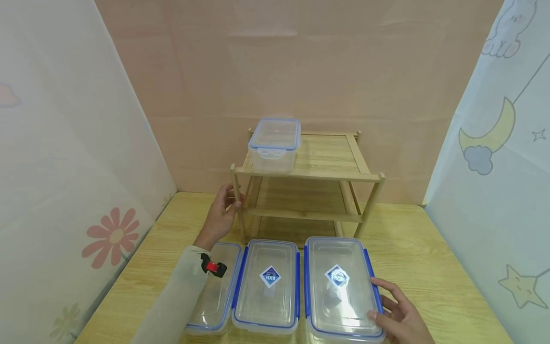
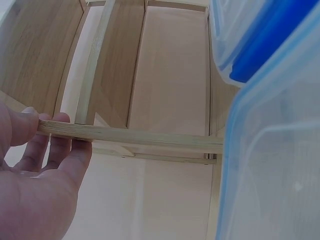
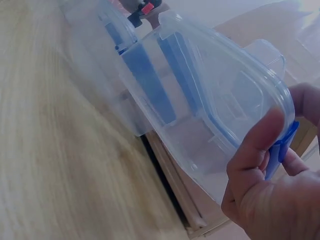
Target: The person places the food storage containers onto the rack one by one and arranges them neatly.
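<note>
A wooden two-level rack (image 1: 307,214) stands at the back of the table. My left hand (image 1: 220,215) is at its front left post; in the left wrist view the thumb and fingers of that hand (image 2: 47,175) pinch the wooden post (image 2: 150,139). At the front right lies a clear box with a blue-edged lid (image 1: 339,306). My right hand (image 1: 399,313) is at that box's right side; in the right wrist view this hand (image 3: 272,185) holds the corner of the box (image 3: 220,100), thumb on the lid, by a blue clip (image 3: 279,150).
Two more clear lidded boxes, a middle one (image 1: 266,306) and a left one (image 1: 215,301) partly under my left sleeve, lie in a row on the wooden table (image 1: 442,286). A smaller clear box (image 1: 275,136) stands on the rack's top left. Fabric walls enclose the table's back and sides.
</note>
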Tool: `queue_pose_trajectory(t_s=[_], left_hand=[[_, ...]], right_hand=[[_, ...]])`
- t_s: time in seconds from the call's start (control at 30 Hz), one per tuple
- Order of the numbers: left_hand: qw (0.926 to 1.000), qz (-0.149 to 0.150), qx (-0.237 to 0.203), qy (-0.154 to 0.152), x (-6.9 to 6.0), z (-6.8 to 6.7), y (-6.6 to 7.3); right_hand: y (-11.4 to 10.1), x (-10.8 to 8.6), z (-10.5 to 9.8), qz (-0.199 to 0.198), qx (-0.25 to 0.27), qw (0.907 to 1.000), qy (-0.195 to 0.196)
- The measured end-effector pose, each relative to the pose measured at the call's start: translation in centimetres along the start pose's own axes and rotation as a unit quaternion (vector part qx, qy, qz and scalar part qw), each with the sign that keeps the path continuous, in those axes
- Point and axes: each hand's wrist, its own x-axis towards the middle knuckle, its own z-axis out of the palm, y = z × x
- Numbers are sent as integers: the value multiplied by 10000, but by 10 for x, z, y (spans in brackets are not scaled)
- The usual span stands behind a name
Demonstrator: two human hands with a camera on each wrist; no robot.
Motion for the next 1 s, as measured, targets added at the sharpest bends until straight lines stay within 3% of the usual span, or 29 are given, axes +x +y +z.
queue_pose_trajectory(t_s=[0.2,0.37,0.53,1.0], left_hand=[[10000,12,8,-4,0,0,-1],[10000,-35,55,33,-1,0,0],[9999,-52,87,31,-1,1,0],[9998,-87,160,60,0,1,0]], right_hand=[[-11,-5,-3,-222,165,9995,-170],[-19,-7,-8,-671,513,9945,-612],[-29,-8,-9,-964,632,9903,-776],[-61,-8,-12,-1242,908,9810,-1184]])
